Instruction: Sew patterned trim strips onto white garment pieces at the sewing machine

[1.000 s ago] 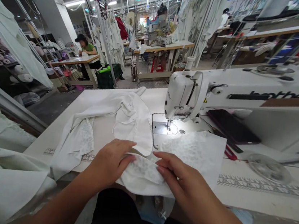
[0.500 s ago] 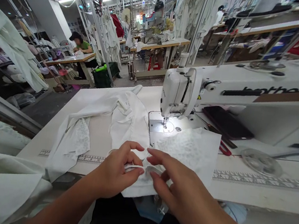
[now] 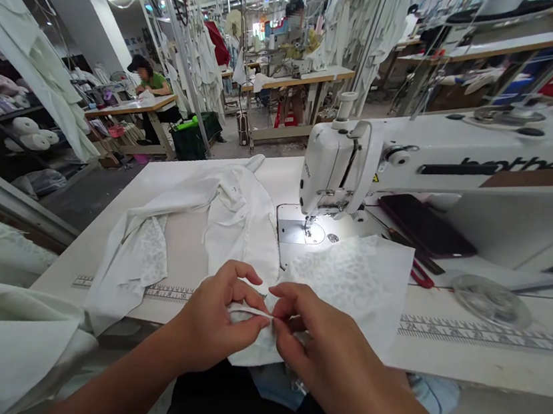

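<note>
My left hand (image 3: 215,317) pinches a folded edge of white fabric (image 3: 240,233) between thumb and fingers, close to the table's front edge. My right hand (image 3: 328,341) meets it fingertip to fingertip, its thumb and fingers closed on the end of the same fold. From there the fabric runs back and left over the table in a loose curve. To the right lies a white piece with a faint mottled pattern (image 3: 344,266), partly behind my right hand. Beyond both hands stands the white sewing machine (image 3: 334,170), its lit needle area bare of cloth.
A dark phone (image 3: 425,225), red-handled scissors (image 3: 422,273) and a clear round disc (image 3: 491,300) lie right of the needle. A printed ruler strip (image 3: 473,332) crosses the table front. More white cloth (image 3: 2,348) hangs at the left. Two people work at tables behind.
My right hand's thumb and fingers have closed on the fold's end, where they were apart before. The left hand keeps its pinch. The view has shifted slightly.
</note>
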`<state>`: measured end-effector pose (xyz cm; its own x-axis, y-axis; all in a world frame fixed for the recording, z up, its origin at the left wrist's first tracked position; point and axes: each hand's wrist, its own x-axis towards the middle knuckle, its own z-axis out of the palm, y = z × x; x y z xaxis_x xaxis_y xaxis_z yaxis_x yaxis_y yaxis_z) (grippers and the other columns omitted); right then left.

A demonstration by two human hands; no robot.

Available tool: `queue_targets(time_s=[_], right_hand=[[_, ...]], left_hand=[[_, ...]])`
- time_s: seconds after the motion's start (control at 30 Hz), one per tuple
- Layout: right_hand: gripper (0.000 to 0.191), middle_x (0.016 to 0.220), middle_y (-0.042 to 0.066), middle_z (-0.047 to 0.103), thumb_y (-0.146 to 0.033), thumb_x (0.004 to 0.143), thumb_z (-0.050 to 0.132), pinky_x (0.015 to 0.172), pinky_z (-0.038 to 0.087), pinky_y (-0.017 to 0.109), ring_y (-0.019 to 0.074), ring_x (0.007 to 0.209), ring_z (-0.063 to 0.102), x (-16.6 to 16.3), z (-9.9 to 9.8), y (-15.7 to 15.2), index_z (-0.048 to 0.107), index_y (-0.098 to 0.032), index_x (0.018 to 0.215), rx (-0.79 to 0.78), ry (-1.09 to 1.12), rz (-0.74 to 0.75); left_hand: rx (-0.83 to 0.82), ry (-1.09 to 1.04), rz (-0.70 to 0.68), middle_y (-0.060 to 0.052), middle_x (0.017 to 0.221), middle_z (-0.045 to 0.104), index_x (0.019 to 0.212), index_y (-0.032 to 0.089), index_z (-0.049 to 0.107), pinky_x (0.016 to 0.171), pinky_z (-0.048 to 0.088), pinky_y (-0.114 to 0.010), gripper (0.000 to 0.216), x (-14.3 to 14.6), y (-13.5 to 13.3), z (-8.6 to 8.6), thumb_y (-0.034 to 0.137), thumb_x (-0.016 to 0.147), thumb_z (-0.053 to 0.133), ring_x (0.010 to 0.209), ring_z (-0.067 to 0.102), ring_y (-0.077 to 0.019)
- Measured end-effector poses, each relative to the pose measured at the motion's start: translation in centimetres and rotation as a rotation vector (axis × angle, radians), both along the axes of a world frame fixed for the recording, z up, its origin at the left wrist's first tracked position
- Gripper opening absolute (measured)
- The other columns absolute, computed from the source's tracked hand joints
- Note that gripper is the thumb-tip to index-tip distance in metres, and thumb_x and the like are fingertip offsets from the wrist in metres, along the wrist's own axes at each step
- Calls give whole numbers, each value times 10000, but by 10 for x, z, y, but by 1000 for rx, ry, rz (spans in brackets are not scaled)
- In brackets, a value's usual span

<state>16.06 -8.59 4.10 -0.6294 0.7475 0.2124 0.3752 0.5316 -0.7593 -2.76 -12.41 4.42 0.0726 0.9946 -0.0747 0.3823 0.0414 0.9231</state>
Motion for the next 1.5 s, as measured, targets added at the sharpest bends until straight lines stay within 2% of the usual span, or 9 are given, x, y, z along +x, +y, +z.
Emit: queue_targets(time_s=[0.1,0.2,0.4,0.63,0.83,1.03,1.23,1.33,1.5], right_hand=[[231,718,-58,588,-95,852,453,561,456,260,122,598,604,-1,-5,-1,477,-255,1017,122,-37,-22],[217,730,-57,598,-78,854,432,569,463,252,116,616,612,1,-8,-1,480,-258,966,122,-17,-35],[342,924,-19,640,-134,894,454,654,508,255,118,764,648,1,-10,-2,416,-282,1200,133,96,-19],[172,713,-47,582,-86,860,461,562,451,247,116,612,581,-2,-14,-1,507,-244,909,210,65,-46],[261,862,-15,640,-127,883,478,567,487,223,124,727,634,0,-14,-1,458,-255,1110,97,167,-47],[113,691,-39,588,-132,867,451,534,458,252,117,555,568,-1,-16,-2,497,-234,849,162,68,-108],[194,874,-16,653,-161,897,462,581,511,237,130,718,643,4,-19,-3,487,-262,1061,88,154,-90],[222,860,-20,650,-147,883,480,588,514,233,127,722,642,2,-19,-2,485,-266,1070,122,156,-70],[143,813,9,652,-150,859,472,593,521,278,153,682,631,10,-25,4,541,-238,949,211,104,-236]], left_hand=[[-15,-7,38,6,879,701,1038,257,406,579,421,-234,383,0,0,-4,215,783,690,761,640,-158],[-54,-34,57,2,868,697,1023,250,397,554,416,-229,381,0,1,-5,227,780,690,699,623,-145],[-79,-117,77,-2,868,698,1014,244,381,543,424,-221,376,1,2,-4,204,784,676,622,583,-111],[-83,-133,81,-15,878,702,992,242,386,544,412,-215,374,4,2,-4,190,770,682,706,618,-141],[-91,-187,74,2,835,681,986,231,374,545,413,-214,378,5,5,-4,173,765,675,619,555,-99],[-86,-199,73,2,835,683,975,232,369,549,412,-215,372,8,4,-4,147,761,662,610,548,-95],[-111,-191,75,11,812,678,964,232,366,526,393,-211,363,9,4,-3,145,759,652,561,502,-79],[-112,-219,68,11,812,678,962,233,364,544,406,-218,362,11,4,-3,134,757,645,588,522,-91],[-40,-206,130,13,789,672,921,225,371,621,423,-230,353,9,4,-2,124,748,662,665,554,-104]])
